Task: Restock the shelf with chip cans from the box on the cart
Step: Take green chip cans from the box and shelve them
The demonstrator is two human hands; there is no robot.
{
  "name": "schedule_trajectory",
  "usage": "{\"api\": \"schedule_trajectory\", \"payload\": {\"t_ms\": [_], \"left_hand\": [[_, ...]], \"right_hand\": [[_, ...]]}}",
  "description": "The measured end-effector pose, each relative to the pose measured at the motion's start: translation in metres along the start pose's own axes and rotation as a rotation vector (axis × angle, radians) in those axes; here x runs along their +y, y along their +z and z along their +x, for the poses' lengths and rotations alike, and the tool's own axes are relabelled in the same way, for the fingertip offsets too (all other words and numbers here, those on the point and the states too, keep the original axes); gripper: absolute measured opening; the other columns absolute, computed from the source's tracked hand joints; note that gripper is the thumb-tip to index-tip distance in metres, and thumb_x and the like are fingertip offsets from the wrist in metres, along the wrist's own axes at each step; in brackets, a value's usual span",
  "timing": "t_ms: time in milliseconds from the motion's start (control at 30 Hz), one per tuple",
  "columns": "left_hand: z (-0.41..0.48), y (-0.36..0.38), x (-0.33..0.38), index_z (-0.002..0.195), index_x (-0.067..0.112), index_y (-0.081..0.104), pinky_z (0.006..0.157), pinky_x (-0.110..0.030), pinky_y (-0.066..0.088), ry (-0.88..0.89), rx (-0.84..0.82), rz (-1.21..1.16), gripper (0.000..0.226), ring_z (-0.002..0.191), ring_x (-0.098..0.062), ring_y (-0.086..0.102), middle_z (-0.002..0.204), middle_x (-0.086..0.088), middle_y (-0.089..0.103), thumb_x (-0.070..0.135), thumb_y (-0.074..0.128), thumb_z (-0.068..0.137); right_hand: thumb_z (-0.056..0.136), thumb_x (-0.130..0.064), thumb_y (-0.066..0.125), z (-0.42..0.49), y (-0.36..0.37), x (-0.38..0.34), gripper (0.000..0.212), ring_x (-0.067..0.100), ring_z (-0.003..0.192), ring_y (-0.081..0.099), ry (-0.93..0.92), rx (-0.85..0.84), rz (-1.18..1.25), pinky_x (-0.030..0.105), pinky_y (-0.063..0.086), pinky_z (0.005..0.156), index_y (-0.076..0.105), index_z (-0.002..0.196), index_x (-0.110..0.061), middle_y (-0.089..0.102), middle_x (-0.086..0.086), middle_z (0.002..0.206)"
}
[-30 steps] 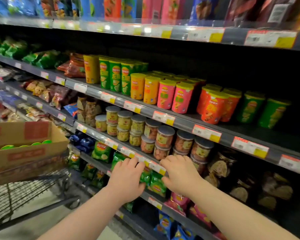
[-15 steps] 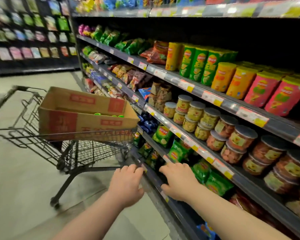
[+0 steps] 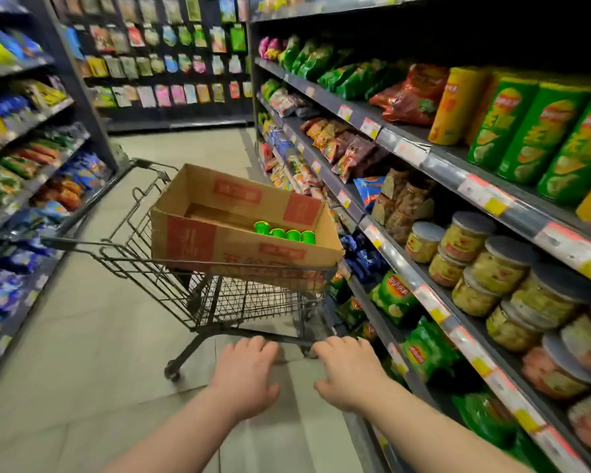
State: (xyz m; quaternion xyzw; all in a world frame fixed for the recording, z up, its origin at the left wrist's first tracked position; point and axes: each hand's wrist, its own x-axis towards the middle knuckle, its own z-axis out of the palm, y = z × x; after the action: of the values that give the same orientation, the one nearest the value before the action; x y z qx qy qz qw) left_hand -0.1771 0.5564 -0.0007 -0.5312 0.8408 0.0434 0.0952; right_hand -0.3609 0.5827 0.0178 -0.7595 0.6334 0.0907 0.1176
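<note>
Left hand, right hand: empty, loosely spread. Reach to 12 o'clock into cardboard box; grip green-lidded chip cans, seemingly four, by body.

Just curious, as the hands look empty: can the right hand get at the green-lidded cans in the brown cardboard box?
Probably yes. The right hand holds nothing, the brown cardboard box is open-topped, and the green-lidded cans stand uncovered just behind its near wall.
</note>
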Motion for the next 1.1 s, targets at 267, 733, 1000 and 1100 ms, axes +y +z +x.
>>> {"api": "schedule_trajectory", "payload": {"t_ms": [267,733,1000,1100], "left_hand": [[0.09,-0.011,0.033,0.133,0.023,0.039,0.1,-0.037,0.038,-0.043,-0.034,-0.029,0.055,0.122,-0.024,0.044,0.131,-0.001,0.045,0.049,0.045,0.085],[0.186,-0.009,-0.033,0.129,0.021,0.041,0.098,-0.038,0.04,-0.096,-0.074,-0.092,0.053,0.117,-0.024,0.046,0.125,-0.001,0.047,0.051,0.045,0.084],[0.274,-0.039,-0.122,0.133,0.021,0.039,0.102,-0.036,0.036,-0.002,-0.029,-0.101,0.055,0.123,-0.025,0.042,0.131,-0.002,0.045,0.049,0.047,0.087],[0.299,-0.049,-0.158,0.133,0.021,0.04,0.101,-0.036,0.036,0.014,-0.013,-0.079,0.054,0.123,-0.024,0.043,0.132,-0.001,0.046,0.049,0.047,0.088]], "right_hand": [[0.086,-0.042,0.051,0.065,-0.022,0.088,0.054,0.029,0.127,0.042,0.012,-0.033,0.03,0.046,0.029,0.108,0.04,0.136,-0.024,0.047,0.003,0.136],[0.087,-0.047,0.052,0.187,-0.038,0.098,0.057,0.026,0.129,0.041,-0.03,-0.113,0.084,0.044,0.03,0.108,0.037,0.139,-0.029,0.045,-0.001,0.138],[0.088,-0.043,0.05,0.291,-0.071,0.074,0.057,0.025,0.13,0.039,0.054,-0.098,0.095,0.041,0.03,0.106,0.035,0.14,-0.028,0.043,0.0,0.14],[0.089,-0.043,0.05,0.323,-0.078,0.057,0.058,0.024,0.131,0.04,0.083,-0.103,0.126,0.04,0.03,0.106,0.033,0.142,-0.028,0.042,0.0,0.142]]}}
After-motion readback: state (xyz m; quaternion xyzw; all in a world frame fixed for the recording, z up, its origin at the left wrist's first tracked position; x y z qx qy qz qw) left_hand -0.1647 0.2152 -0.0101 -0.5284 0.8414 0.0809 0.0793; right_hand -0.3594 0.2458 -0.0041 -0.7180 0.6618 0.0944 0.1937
